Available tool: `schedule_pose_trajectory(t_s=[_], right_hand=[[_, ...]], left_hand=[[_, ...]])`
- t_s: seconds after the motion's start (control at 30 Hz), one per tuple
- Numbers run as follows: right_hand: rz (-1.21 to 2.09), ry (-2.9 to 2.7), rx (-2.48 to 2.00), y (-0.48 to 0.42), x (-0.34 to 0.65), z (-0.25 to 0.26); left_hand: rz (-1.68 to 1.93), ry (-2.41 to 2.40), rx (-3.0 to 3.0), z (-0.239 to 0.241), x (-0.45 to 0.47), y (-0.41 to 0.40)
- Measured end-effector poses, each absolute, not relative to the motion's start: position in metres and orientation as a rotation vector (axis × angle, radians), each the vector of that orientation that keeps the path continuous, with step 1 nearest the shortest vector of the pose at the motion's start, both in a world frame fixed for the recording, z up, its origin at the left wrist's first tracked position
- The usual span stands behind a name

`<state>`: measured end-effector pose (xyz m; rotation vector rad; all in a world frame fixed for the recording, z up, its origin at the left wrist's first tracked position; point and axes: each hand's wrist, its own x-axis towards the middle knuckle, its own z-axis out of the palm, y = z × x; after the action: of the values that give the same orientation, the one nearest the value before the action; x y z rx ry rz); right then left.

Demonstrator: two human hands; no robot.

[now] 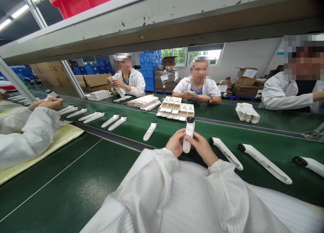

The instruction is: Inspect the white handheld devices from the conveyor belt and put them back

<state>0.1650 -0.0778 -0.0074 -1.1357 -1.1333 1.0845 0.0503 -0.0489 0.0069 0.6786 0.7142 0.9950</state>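
Upright between my two hands is a white infrared thermometer [189,128] with a black head and a small printed label; the open recess in its handle faces me. My left hand [176,142] wraps it from the left side. From the right, my right hand [202,146] grips it, thumb pressed on the handle near the recess. Close to my right hand, another thermometer [226,153] lies on the green belt [131,136], with a further thermometer [265,164] beyond it. Left of my hands lies a single thermometer [150,130].
A metal shelf [152,27] crosses overhead, carrying a red bin [86,2]. Opened white boxes [174,108] and flat cartons [144,102] lie across the belt before co-workers in white coats. A co-worker's sleeve [32,132] reaches in at left. More thermometers [93,116] line the belt.
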Motion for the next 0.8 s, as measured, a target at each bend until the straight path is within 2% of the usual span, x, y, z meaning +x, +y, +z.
schedule_pose_trajectory(t_s=[0.17,0.3,0.37,0.43,0.5,0.57,0.67,0.8], right_hand=[[1.274,-1.068,-1.041,-0.082,0.169,-0.004],[1.345,-1.052,-1.009,-0.084,0.172,-0.003],[1.348,-1.039,-1.009,-0.085,0.173,-0.003],[1.348,-1.031,-1.012,-0.085,0.173,-0.002],[1.355,-1.036,-1.015,-0.085,0.173,-0.001],[1.364,-1.042,-1.014,-0.086,0.173,-0.001],[1.378,-1.009,-0.997,-0.087,0.172,0.001],[1.379,-0.924,-0.944,-0.087,0.169,0.002]], left_hand=[[0.989,0.966,0.986,0.01,0.031,-0.031],[1.163,1.621,1.698,0.007,-0.011,-0.007],[0.981,1.948,1.847,0.001,-0.03,0.002],[0.727,2.055,1.883,-0.005,-0.04,0.008],[0.661,2.03,1.865,-0.009,-0.041,0.011],[0.785,1.916,1.755,-0.011,-0.035,0.012],[0.999,1.505,1.352,-0.008,-0.023,0.009],[1.027,0.901,0.778,-0.002,-0.004,-0.004]])
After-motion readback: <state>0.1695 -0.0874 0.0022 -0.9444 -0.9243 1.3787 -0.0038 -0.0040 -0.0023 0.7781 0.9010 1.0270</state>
